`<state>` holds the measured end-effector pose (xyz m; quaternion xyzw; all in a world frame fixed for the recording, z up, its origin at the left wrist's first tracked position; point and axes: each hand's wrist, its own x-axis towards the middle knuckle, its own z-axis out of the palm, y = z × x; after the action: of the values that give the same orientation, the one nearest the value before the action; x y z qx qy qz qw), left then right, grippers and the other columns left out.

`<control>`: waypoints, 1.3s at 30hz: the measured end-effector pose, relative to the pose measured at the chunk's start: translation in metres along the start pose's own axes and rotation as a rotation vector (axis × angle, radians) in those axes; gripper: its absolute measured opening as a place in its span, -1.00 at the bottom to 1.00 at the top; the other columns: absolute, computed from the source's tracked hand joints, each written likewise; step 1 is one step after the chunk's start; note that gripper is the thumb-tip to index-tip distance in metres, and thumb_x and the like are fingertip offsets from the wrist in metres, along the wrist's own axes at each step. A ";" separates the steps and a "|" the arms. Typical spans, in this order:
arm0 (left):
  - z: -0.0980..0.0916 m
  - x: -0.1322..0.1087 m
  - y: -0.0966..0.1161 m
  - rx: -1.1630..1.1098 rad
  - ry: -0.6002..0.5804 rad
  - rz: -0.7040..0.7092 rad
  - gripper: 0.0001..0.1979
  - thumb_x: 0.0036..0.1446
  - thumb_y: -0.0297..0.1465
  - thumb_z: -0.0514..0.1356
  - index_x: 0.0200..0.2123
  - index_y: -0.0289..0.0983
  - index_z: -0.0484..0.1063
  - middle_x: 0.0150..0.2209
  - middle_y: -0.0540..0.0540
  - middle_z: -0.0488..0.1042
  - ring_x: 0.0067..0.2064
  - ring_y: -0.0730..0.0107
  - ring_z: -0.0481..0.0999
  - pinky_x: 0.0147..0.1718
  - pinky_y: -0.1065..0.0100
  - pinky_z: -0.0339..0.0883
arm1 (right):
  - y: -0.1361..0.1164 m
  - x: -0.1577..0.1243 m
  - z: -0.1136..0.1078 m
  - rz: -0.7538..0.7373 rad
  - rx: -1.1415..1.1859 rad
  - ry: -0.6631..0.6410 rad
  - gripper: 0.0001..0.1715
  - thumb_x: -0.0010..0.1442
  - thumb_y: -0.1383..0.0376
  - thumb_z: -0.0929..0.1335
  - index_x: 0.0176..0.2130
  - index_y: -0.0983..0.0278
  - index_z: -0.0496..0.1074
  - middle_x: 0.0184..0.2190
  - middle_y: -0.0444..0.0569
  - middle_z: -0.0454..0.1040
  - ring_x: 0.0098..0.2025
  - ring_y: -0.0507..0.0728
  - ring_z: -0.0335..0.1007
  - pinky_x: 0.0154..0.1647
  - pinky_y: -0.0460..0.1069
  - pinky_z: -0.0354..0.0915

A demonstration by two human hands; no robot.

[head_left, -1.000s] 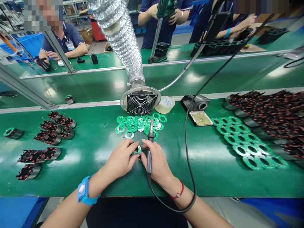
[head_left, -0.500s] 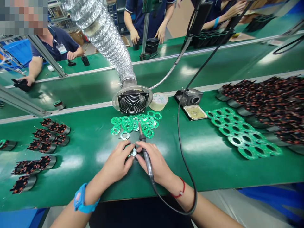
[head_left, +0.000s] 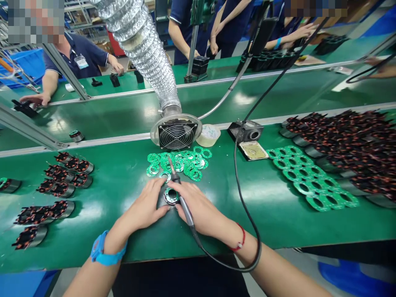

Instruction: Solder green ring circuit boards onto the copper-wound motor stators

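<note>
A small round metal stator part (head_left: 171, 195) with a ring on top lies on the green bench between my hands. My left hand (head_left: 145, 210) rests its fingertips against the part's left side, fingers curled around it. My right hand (head_left: 198, 208) pinches the part's right edge while a soldering iron (head_left: 181, 198) lies across its fingers, tip pointing away toward a pile of green ring boards (head_left: 179, 161). The iron's black cable (head_left: 244, 206) loops off my right wrist and up to the back.
A fume extractor fan (head_left: 176, 135) on a silver duct stands behind the pile. An iron stand with sponge (head_left: 252, 142) sits right of it. Rows of green rings (head_left: 309, 181) and stacked coils (head_left: 349, 140) fill the right; wound coils (head_left: 58, 181) lie left. People work across the conveyor.
The green ring at my fingertips now sits on a round metal part, which both hands hold. The soldering iron has tilted, its tip swinging left. The view has shifted slightly.
</note>
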<state>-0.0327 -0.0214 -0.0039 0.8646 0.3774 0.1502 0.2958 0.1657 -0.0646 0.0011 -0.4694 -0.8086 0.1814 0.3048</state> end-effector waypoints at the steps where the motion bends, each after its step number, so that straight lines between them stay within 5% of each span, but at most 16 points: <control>1: -0.006 -0.001 -0.003 0.015 -0.026 -0.005 -0.38 0.07 -0.40 0.20 0.19 -0.24 0.07 0.14 -0.26 0.24 0.17 0.07 0.22 0.12 -0.01 0.17 | -0.001 0.003 -0.001 -0.001 0.017 -0.038 -0.37 0.10 0.51 0.24 0.15 0.24 0.14 -0.03 0.08 0.41 -0.02 0.20 0.35 -0.04 0.17 0.34; 5: -0.024 0.000 -0.010 0.064 -0.101 -0.058 -0.86 0.16 -0.44 0.08 -0.23 -0.24 0.39 -0.23 -0.10 0.45 -0.15 0.22 0.38 -0.06 0.10 0.24 | 0.000 0.011 0.006 0.058 -0.028 -0.003 -0.45 0.16 0.44 0.30 0.12 0.22 0.18 -0.10 0.07 0.45 -0.10 0.21 0.38 -0.11 0.18 0.36; 8: -0.025 0.004 -0.009 -0.060 -0.026 -0.121 -0.86 0.17 -0.47 0.04 -0.38 -0.27 0.38 -0.36 -0.05 0.44 -0.29 0.33 0.37 -0.21 0.26 0.24 | 0.002 0.009 0.018 0.039 -0.122 0.085 -0.49 0.18 0.36 0.33 0.12 0.26 0.20 -0.22 0.07 0.44 -0.20 0.23 0.37 -0.21 0.16 0.36; 12: -0.010 0.011 -0.004 -0.463 0.103 -0.261 -0.91 0.12 -0.41 0.10 -0.39 -0.29 0.36 -0.42 -0.01 0.42 -0.36 0.43 0.37 -0.34 0.40 0.24 | 0.005 0.004 0.029 0.020 -0.178 0.175 -0.53 0.25 0.31 0.28 0.14 0.28 0.19 -0.27 0.07 0.44 -0.26 0.22 0.35 -0.25 0.13 0.35; 17: 0.005 0.016 -0.003 -0.706 0.146 -0.349 -0.87 0.08 -0.35 0.16 -0.40 -0.32 0.35 -0.44 0.00 0.41 -0.36 0.45 0.37 -0.33 0.42 0.26 | 0.007 0.004 0.031 -0.126 -0.088 0.192 -0.36 0.24 0.39 0.26 0.26 0.23 0.00 0.09 0.14 0.37 0.10 0.24 0.26 0.01 0.21 0.28; 20: 0.004 0.017 -0.003 -0.734 0.161 -0.360 -0.86 0.08 -0.35 0.16 -0.41 -0.31 0.34 -0.45 0.00 0.39 -0.37 0.46 0.35 -0.36 0.43 0.24 | 0.008 0.004 0.029 -0.160 -0.059 0.164 -0.38 0.25 0.44 0.24 0.24 0.17 0.03 0.04 0.07 0.43 0.11 0.22 0.26 0.02 0.21 0.26; 25: 0.004 0.019 -0.002 -0.739 0.208 -0.414 -0.88 0.08 -0.40 0.11 -0.47 -0.29 0.28 -0.53 0.07 0.28 -0.45 0.51 0.26 -0.43 0.46 0.16 | 0.009 0.003 0.027 -0.137 -0.028 0.146 -0.48 0.25 0.44 0.24 0.17 0.20 0.19 -0.22 0.01 0.54 -0.16 0.18 0.39 -0.07 0.17 0.30; 30: 0.006 0.020 -0.001 -0.615 0.225 -0.443 -0.89 0.10 -0.40 0.07 -0.46 -0.27 0.25 -0.54 0.09 0.26 -0.48 0.51 0.23 -0.48 0.47 0.10 | 0.010 0.002 0.018 -0.042 0.129 0.280 -0.53 0.26 0.40 0.26 0.15 0.18 0.21 -0.25 -0.04 0.58 -0.20 0.15 0.46 -0.09 0.13 0.31; 34: 0.003 0.018 -0.001 -0.527 0.210 -0.445 -0.90 0.09 -0.43 0.07 -0.47 -0.27 0.24 -0.53 0.09 0.27 -0.47 0.51 0.23 -0.47 0.46 0.09 | 0.011 -0.007 0.011 0.104 0.267 0.369 -0.76 0.28 0.28 0.27 -0.04 0.17 0.36 -0.33 -0.05 0.55 -0.33 0.13 0.48 -0.28 0.07 0.36; 39: 0.002 0.017 -0.002 -0.494 0.211 -0.436 -0.91 0.07 -0.45 0.07 -0.47 -0.27 0.24 -0.53 0.09 0.26 -0.46 0.51 0.23 -0.46 0.46 0.09 | 0.013 -0.014 0.007 0.081 0.298 0.418 -0.83 0.27 0.25 0.26 -0.20 0.19 0.43 -0.49 -0.11 0.46 -0.52 0.08 0.38 -0.41 0.05 0.32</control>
<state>-0.0215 -0.0084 -0.0058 0.6457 0.5337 0.2588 0.4808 0.1744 -0.0704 -0.0157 -0.4785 -0.6732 0.2095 0.5234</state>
